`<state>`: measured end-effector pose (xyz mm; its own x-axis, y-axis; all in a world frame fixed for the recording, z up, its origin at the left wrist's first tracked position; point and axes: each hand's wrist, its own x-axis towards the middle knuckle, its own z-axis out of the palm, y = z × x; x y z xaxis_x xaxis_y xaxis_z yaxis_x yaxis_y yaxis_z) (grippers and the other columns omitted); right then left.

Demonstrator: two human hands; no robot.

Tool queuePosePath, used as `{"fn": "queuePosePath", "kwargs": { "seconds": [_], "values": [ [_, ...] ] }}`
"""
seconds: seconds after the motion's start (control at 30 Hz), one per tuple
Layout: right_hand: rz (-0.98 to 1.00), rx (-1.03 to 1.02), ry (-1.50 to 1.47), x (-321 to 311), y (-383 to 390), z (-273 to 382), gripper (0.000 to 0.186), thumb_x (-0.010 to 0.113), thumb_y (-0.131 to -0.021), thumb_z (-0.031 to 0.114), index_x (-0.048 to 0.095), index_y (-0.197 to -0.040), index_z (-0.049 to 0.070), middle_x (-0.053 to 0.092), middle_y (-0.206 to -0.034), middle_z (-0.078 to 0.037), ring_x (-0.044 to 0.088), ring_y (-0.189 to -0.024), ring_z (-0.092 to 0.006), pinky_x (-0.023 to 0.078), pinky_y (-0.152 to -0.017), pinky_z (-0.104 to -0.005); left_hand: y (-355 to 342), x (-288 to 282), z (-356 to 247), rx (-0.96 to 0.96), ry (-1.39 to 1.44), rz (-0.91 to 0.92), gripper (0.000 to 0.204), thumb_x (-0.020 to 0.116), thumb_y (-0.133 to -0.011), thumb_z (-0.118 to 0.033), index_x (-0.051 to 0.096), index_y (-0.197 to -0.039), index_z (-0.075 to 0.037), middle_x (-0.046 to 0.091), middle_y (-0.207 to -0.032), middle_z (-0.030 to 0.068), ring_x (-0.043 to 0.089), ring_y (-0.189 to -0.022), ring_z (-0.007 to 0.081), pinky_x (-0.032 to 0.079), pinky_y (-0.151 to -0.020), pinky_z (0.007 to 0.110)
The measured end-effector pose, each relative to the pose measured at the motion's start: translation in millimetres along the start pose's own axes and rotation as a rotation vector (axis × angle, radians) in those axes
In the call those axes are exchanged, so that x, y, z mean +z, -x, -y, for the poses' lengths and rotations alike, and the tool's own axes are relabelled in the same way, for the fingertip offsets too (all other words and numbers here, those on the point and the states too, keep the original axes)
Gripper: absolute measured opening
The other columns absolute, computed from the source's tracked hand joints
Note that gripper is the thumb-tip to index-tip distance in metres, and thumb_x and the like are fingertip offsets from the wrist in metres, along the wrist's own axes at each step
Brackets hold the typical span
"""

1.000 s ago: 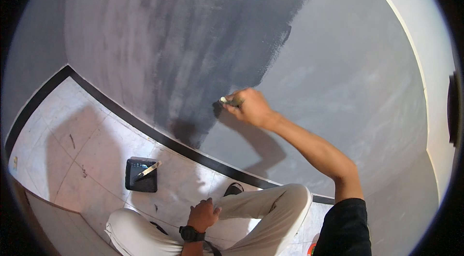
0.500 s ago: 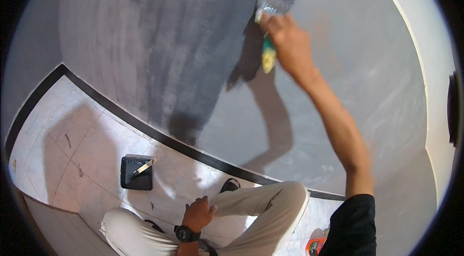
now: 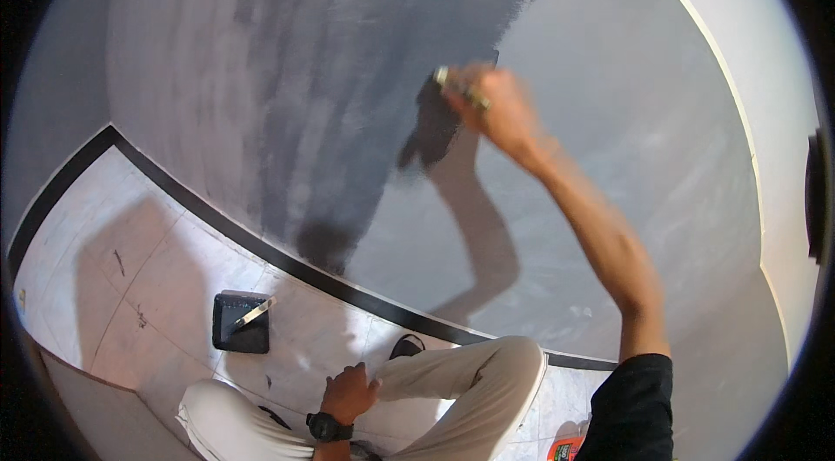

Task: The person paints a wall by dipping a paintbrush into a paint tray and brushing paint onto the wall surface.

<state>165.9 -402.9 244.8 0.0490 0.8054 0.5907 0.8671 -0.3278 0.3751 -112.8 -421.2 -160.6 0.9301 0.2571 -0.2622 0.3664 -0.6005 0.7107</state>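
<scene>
My right hand [image 3: 487,104] is closed on a paintbrush [image 3: 465,89], blurred by motion, at the grey wall [image 3: 687,183] along the ragged edge between dark, streaky paint [image 3: 365,17] and lighter grey. Its shadow falls on the wall below. My left hand [image 3: 350,390], wearing a black watch, hangs low between my bent knees, fingers loosely apart and holding nothing. On the tiled floor to its left lies a black paint tray [image 3: 228,326] with a pale-handled tool [image 3: 257,310] resting across it.
A dark skirting strip [image 3: 243,239] runs between wall and white tiles [image 3: 139,270], turning at the left corner. An orange container [image 3: 565,448] stands beside my right leg. A pale trim line [image 3: 739,113] and a dark object [image 3: 815,196] are at the right rim.
My right hand with the brush moved sharply up the wall from a second ago, then came partway back down and left over the last half second. My left hand stayed low.
</scene>
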Motion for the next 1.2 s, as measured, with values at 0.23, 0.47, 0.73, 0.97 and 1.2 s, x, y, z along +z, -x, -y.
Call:
{"fn": "queuePosePath", "kwargs": {
  "seconds": [0.23,0.47,0.73,0.97,1.2],
  "values": [
    [-0.505,-0.211,0.600,-103,-84,-32,0.023,0.064,-0.094,0.019,0.070,-0.116,0.013,0.066,-0.094,-0.009,0.064,-0.087,-0.0291,0.053,-0.069,-0.0409,-6,0,1,-0.046,0.014,0.077,0.065,0.057,-0.093,-0.047,0.053,-0.132,0.005,0.062,-0.120,0.0293,0.061,-0.111,0.0445,0.049,-0.094,0.055],
    [-0.047,-0.221,0.370,-7,-1,13,0.024,0.063,-0.078,0.003,0.069,-0.101,0.006,0.069,-0.098,-0.011,0.065,-0.093,-0.0277,0.058,-0.067,-0.0368,-17,3,7,-0.017,0.047,0.030,0.058,0.057,-0.093,-0.047,0.055,-0.121,0.004,0.064,-0.113,0.0285,0.063,-0.106,0.0446,0.047,-0.091,0.059],
    [0.225,-0.021,-0.205,14,-4,-3,0.028,0.076,-0.084,0.032,0.072,-0.087,0.005,0.069,-0.079,-0.019,0.069,-0.072,-0.0355,0.056,-0.066,-0.0444,-14,6,6,0.035,0.047,0.013,0.056,0.057,-0.092,-0.048,0.058,-0.113,0.003,0.065,-0.107,0.0266,0.064,-0.103,0.0427,0.047,-0.088,0.061],
    [-0.256,-0.006,0.444,-123,-148,-39,0.016,0.074,-0.089,0.026,0.074,-0.094,0.012,0.072,-0.080,-0.009,0.068,-0.069,-0.0273,0.054,-0.065,-0.0375,-14,20,23,0.056,0.020,-0.114,0.055,0.058,-0.093,-0.043,0.057,-0.120,0.005,0.065,-0.108,0.0280,0.064,-0.100,0.0428,0.053,-0.086,0.053],
    [-0.409,-0.258,0.644,-101,-113,-61,0.025,0.061,-0.085,0.003,0.071,-0.106,0.012,0.069,-0.100,-0.009,0.068,-0.091,-0.0267,0.058,-0.065,-0.0397,-7,-1,1,0.050,0.058,-0.123,0.048,0.058,-0.096,-0.028,0.055,-0.132,0.004,0.062,-0.121,0.0279,0.060,-0.112,0.0438,0.051,-0.094,0.046]
  ]
}}
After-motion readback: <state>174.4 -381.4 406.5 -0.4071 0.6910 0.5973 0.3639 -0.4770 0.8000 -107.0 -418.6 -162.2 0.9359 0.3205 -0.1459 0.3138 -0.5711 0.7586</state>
